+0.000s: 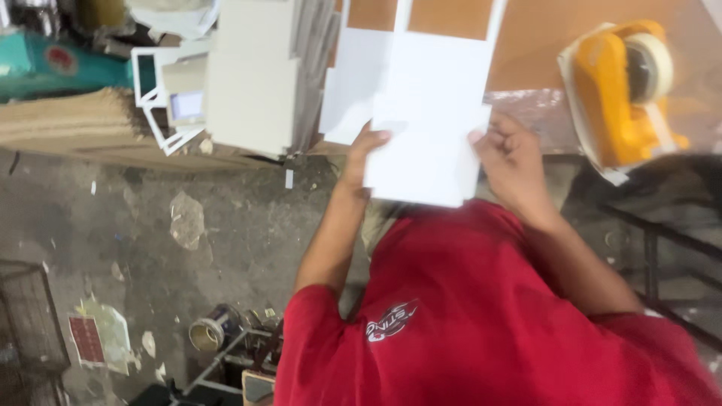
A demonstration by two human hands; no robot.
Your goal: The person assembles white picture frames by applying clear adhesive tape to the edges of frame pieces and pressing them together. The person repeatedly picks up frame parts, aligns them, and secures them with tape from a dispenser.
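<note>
Both my hands hold a flat white cardboard sheet (425,146) in front of my red shirt (481,316). My left hand (362,156) grips its left edge, with the thumb on the front face. My right hand (510,164) grips the right edge, fingers curled around it. The sheet overlaps more white card pieces (376,68) that lie on a brown table top (541,34).
A tall stack of white cardboard sheets (256,75) stands to the left of the held sheet. A yellow tape dispenser (620,94) sits on the table at right. Below are a littered concrete floor (188,225), a tape roll (207,332), a wire basket (30,323) and a black metal frame (654,240).
</note>
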